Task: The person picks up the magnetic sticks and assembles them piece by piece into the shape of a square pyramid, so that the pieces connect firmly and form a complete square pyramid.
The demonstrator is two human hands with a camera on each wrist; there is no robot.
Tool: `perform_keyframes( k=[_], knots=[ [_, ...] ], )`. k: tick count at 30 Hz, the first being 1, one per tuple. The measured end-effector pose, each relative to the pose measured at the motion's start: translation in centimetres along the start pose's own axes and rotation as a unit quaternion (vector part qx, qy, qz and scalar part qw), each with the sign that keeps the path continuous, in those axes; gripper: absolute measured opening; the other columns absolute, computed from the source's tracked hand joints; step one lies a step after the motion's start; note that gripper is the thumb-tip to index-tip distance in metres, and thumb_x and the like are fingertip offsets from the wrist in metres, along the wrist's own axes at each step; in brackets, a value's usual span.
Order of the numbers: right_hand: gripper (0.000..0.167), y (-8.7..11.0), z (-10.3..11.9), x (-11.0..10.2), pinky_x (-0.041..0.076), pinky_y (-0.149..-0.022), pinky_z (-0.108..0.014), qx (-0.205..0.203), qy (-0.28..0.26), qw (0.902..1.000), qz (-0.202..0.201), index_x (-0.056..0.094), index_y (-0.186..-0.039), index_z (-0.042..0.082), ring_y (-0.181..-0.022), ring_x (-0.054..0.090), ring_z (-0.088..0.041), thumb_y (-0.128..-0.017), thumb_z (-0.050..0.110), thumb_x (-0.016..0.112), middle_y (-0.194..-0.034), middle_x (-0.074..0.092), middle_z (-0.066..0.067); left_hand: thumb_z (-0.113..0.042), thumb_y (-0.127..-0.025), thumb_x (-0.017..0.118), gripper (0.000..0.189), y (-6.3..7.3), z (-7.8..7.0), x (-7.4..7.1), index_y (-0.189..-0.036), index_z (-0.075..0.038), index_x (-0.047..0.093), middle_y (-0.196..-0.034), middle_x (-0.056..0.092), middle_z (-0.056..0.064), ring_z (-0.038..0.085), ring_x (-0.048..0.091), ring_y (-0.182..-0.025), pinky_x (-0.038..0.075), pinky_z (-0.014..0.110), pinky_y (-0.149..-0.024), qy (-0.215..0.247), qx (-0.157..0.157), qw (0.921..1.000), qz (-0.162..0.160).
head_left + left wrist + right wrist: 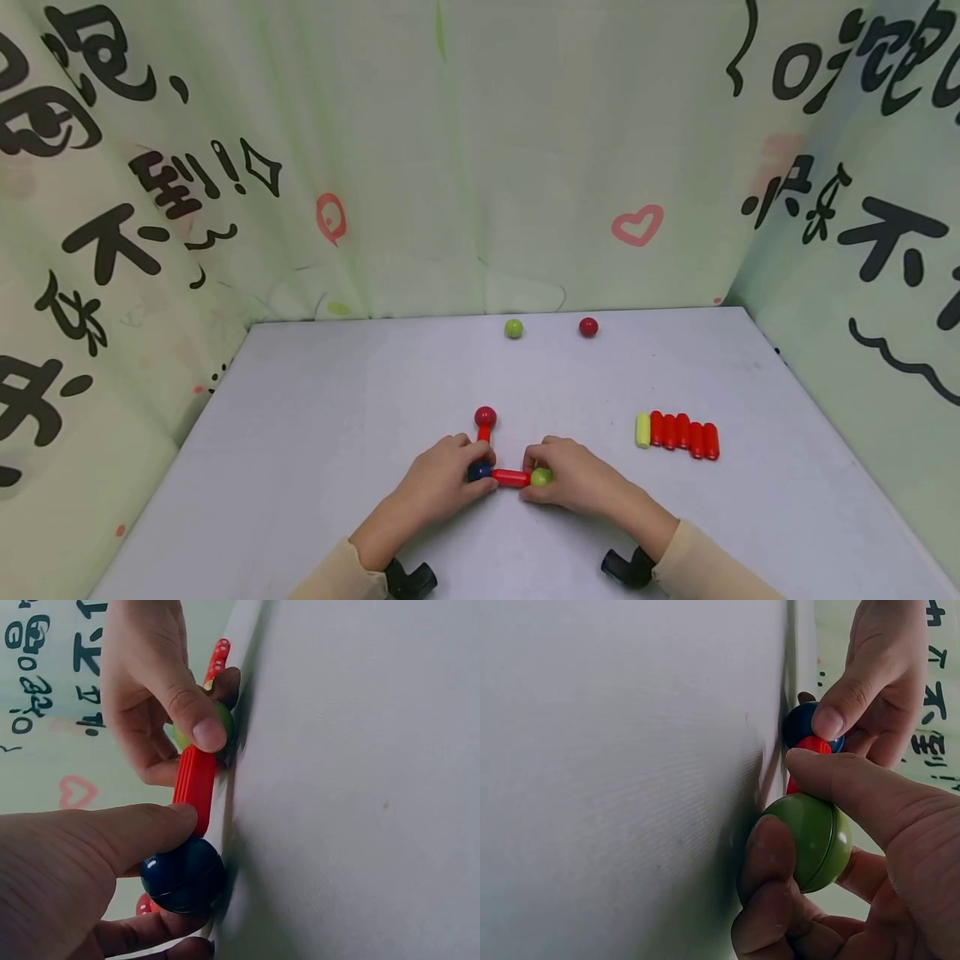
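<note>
My left hand (pixel 452 472) holds a dark blue ball (pixel 184 875), its thumb lying along the near end of a red rod (pixel 512 478). At the rod's other end my right hand (pixel 573 477) grips a green ball (pixel 810 838) between thumb and curled fingers. The red rod bridges the blue and green balls, just over or on the table. Beyond the blue ball, a second red rod (pixel 483 434) runs away from me to a red ball (pixel 485 417). The left fingers partly cover the blue ball in the head view.
To the right lies a row of one yellow-green rod (pixel 642 430) and several red rods (pixel 684 433). Near the far edge of the white table (pixel 337 400) sit a loose green ball (pixel 513 328) and a red ball (pixel 588 327). Printed curtains surround the table.
</note>
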State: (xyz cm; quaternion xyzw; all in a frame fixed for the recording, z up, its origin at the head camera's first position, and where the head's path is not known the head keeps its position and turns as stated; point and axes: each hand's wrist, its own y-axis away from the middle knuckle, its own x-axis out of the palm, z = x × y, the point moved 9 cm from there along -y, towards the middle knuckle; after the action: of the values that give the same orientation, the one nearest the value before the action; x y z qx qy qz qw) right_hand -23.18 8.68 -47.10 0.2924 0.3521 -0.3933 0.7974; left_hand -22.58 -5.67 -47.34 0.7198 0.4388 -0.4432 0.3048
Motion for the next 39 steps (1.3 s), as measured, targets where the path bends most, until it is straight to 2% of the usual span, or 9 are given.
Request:
perform_keyframes(
  k=[7,14,18,22,27,29,32,36,39],
  knots=[
    [0.023,0.1,0.0,-0.1,0.044,-0.064,-0.027,0.003,-0.004,0.9999,-0.012,0.070,-0.093,0.018,-0.080,0.052,-0.016,-0.082,0.029,0.087,-0.086,0.059,0.003,-0.039,-0.089,0.080,0.030,-0.1,0.2,0.1,-0.115,-0.027,0.071,-0.101,0.061,-0.002,0.012,0.053,-0.090,0.053,0.026,-0.071,-0.006,-0.011,0.9999,0.006],
    [0.027,-0.1,-0.1,-0.1,0.045,-0.066,-0.028,0.012,-0.011,0.9998,-0.010,0.071,-0.098,0.020,-0.082,0.053,-0.014,-0.085,0.039,0.083,-0.089,0.060,0.005,-0.034,-0.091,0.079,0.029,-0.2,0.7,-0.4,-0.118,-0.027,0.072,-0.108,0.062,0.002,0.015,0.054,-0.094,0.053,0.029,-0.076,0.002,-0.022,0.9998,-0.001],
    [0.031,0.2,-0.6,-0.5,0.047,-0.069,-0.031,0.024,-0.014,0.9994,-0.018,0.070,-0.098,0.021,-0.083,0.054,-0.013,-0.085,0.045,0.083,-0.088,0.060,0.006,-0.026,-0.093,0.078,0.023,-0.1,0.9,-0.8,-0.116,-0.025,0.074,-0.112,0.063,0.004,0.017,0.055,-0.095,0.051,0.029,-0.073,-0.002,-0.014,0.9998,-0.014],
    [0.031,1.1,-1.7,-1.9,0.050,-0.072,-0.032,0.062,-0.007,0.9970,-0.046,0.069,-0.100,0.021,-0.082,0.055,-0.013,-0.084,0.043,0.084,-0.088,0.061,0.006,-0.015,-0.094,0.076,0.020,0.1,1.1,-1.5,-0.111,-0.024,0.077,-0.121,0.061,0.007,0.021,0.056,-0.099,0.053,0.030,-0.074,-0.031,-0.004,0.9986,-0.044],
    [0.032,2.4,-3.9,-4.7,0.056,-0.072,-0.033,0.122,0.047,0.9870,-0.094,0.070,-0.108,0.017,-0.083,0.059,-0.016,-0.087,0.038,0.082,-0.096,0.066,-0.002,-0.012,-0.092,0.075,0.024,0.6,0.8,-2.1,-0.114,-0.021,0.076,-0.131,0.060,0.012,0.031,0.058,-0.112,0.054,0.043,-0.088,-0.082,-0.005,0.9942,-0.070],
    [0.037,3.1,-4.9,-5.8,0.059,-0.071,-0.037,0.147,0.080,0.9799,-0.109,0.070,-0.112,0.013,-0.084,0.061,-0.019,-0.087,0.037,0.081,-0.103,0.067,-0.009,-0.014,-0.091,0.076,0.025,0.8,0.3,-2.2,-0.116,-0.020,0.075,-0.133,0.060,0.013,0.034,0.056,-0.118,0.052,0.048,-0.093,-0.094,-0.001,0.9929,-0.073],
    [0.049,4.3,-6.1,-7.4,0.059,-0.064,-0.040,0.175,0.117,0.9692,-0.128,0.068,-0.120,0.004,-0.077,0.062,-0.022,-0.087,0.036,0.081,-0.113,0.064,-0.021,-0.018,-0.088,0.079,0.029,1.3,-0.7,-2.4,-0.116,-0.018,0.074,-0.133,0.060,0.013,0.036,0.054,-0.124,0.050,0.051,-0.097,-0.097,0.019,0.9917,-0.083],
    [0.059,5.3,-7.5,-8.7,0.053,-0.055,-0.038,0.205,0.141,0.9586,-0.139,0.061,-0.128,-0.004,-0.063,0.056,-0.022,-0.088,0.036,0.079,-0.117,0.057,-0.029,-0.020,-0.085,0.082,0.031,1.7,-2.0,-2.8,-0.114,-0.016,0.074,-0.128,0.063,0.011,0.030,0.056,-0.118,0.051,0.046,-0.095,-0.089,0.046,0.9904,-0.096],
    [0.061,5.5,-8.2,-9.0,0.052,-0.055,-0.039,0.219,0.144,0.9556,-0.135,0.060,-0.130,-0.005,-0.062,0.056,-0.024,-0.089,0.036,0.078,-0.115,0.057,-0.031,-0.022,-0.085,0.082,0.031,1.5,-2.4,-2.4,-0.115,-0.015,0.075,-0.123,0.063,0.008,0.024,0.056,-0.110,0.054,0.037,-0.088,-0.069,0.044,0.9937,-0.076]
  ],
)
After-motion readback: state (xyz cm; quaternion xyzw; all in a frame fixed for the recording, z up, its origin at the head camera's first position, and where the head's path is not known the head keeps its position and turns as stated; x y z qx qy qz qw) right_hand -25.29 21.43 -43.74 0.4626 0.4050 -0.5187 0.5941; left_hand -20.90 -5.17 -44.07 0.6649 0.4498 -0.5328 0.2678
